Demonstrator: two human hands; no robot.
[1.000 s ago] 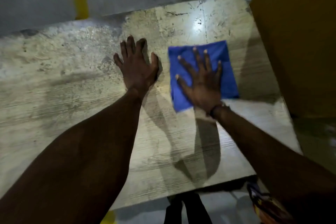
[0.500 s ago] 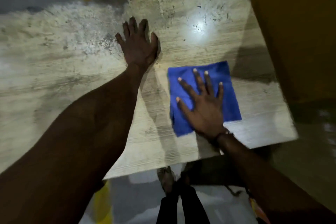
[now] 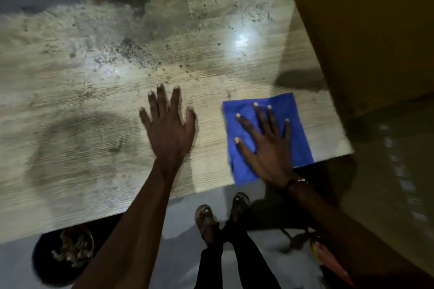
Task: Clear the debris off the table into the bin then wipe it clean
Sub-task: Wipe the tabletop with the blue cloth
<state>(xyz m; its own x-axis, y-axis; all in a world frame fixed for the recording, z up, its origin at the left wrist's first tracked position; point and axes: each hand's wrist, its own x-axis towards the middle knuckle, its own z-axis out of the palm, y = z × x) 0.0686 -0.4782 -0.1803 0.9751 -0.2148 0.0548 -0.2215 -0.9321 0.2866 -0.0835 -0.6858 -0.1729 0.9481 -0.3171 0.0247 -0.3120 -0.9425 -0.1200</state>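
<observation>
near the table (image 3: 98, 152) edge, spread right fingers (image 3: 244, 121) press flat a folded blue cloth (image 3: 298, 138).

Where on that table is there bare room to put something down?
The widest bare patch of the table lies to the left of the left hand, which rests flat on it. The far strip beyond both hands is bare too, though speckled with dirt. The near right corner is crowded: the right hand presses the blue cloth there, beside a big yellow box.
</observation>
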